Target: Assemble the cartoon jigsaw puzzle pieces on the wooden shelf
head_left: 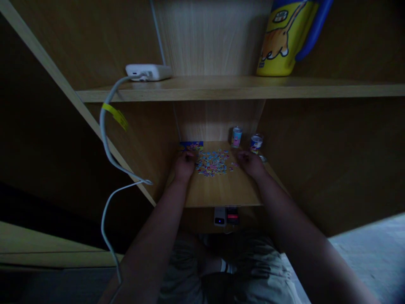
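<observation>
Small, colourful jigsaw puzzle pieces lie in a loose heap on the wooden shelf board. My left hand rests at the heap's left edge, fingers curled in; whatever they may hold is too dark and small to make out. On the other side, my right hand is also curled, thumb and fingers together, beside a few stray pieces. Its grasp is likewise hidden. Behind my left hand is a flat blue printed picture. Two small printed tubs, one light blue and one dark blue, stand behind my right hand.
An upper shelf carries a white power bank and a yellow mug with a blue handle. A white cable hangs down at left. Below the board, two small devices glow above my knees. Side panels enclose the space.
</observation>
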`<state>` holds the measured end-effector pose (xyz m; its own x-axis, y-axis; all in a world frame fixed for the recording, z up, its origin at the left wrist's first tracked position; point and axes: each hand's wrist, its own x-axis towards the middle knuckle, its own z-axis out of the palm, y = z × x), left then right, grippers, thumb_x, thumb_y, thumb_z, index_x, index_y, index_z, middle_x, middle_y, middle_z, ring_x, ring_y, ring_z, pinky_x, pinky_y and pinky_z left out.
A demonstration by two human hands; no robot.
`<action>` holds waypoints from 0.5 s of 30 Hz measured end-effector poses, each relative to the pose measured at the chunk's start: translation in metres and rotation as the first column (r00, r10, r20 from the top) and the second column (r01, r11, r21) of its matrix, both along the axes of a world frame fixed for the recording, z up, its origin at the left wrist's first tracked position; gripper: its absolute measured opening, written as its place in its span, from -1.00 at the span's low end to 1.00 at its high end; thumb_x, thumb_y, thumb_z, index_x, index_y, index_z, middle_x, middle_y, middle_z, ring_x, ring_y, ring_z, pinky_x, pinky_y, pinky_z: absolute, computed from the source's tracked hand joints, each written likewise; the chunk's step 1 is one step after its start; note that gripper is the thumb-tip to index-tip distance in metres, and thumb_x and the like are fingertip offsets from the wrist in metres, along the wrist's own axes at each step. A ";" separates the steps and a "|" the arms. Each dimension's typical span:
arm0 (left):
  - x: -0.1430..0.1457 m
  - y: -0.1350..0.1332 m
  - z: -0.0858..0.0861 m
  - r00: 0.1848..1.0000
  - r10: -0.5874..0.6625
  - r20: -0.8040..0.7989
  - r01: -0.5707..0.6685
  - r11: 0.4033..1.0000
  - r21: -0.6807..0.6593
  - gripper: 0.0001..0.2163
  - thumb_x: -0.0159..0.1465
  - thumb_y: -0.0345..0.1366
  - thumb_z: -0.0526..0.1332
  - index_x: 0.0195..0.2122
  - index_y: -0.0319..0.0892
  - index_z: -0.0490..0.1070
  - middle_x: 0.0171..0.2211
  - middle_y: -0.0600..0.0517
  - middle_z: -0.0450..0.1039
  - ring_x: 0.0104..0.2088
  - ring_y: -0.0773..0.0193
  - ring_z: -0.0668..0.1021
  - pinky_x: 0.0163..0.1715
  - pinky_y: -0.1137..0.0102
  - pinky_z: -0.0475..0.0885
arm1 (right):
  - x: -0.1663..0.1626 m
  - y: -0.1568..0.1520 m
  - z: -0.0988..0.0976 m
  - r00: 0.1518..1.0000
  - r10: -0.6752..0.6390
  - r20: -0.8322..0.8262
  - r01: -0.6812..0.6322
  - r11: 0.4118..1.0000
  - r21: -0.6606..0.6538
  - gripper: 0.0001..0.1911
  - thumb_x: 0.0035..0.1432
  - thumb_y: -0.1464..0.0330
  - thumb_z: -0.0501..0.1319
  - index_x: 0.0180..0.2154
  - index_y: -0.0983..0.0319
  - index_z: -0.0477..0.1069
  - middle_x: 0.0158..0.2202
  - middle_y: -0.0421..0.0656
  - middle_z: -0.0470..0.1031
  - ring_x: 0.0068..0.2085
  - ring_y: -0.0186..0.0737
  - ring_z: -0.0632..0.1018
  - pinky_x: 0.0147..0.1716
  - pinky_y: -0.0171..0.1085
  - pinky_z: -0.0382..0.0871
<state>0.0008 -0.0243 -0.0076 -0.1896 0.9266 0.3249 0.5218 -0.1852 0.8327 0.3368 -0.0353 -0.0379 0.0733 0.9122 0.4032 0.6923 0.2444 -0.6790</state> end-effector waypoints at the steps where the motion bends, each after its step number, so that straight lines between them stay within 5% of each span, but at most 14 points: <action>1: 0.000 -0.001 0.001 1.000 0.015 -0.007 -0.015 1.000 -0.010 -0.88 0.36 -0.45 0.24 -0.23 -0.12 0.55 -0.09 -0.10 0.72 -0.04 0.03 0.70 0.13 0.16 0.55 | 0.000 0.001 0.000 1.000 0.001 -0.012 -0.001 1.000 0.000 -0.79 0.44 0.35 0.25 -0.02 0.16 0.66 0.04 -0.06 0.78 0.02 -0.08 0.75 0.12 -0.10 0.60; 15: 0.002 0.000 0.002 0.999 0.036 -0.005 -0.037 0.999 -0.039 -0.83 0.28 -0.47 0.24 -0.24 -0.08 0.59 -0.13 -0.03 0.74 -0.05 0.05 0.72 0.14 0.20 0.56 | 0.004 -0.001 0.000 0.994 -0.052 -0.097 0.045 0.996 -0.076 -0.85 0.36 0.26 0.33 -0.19 0.17 0.66 -0.20 -0.07 0.79 -0.20 -0.08 0.75 -0.10 -0.17 0.63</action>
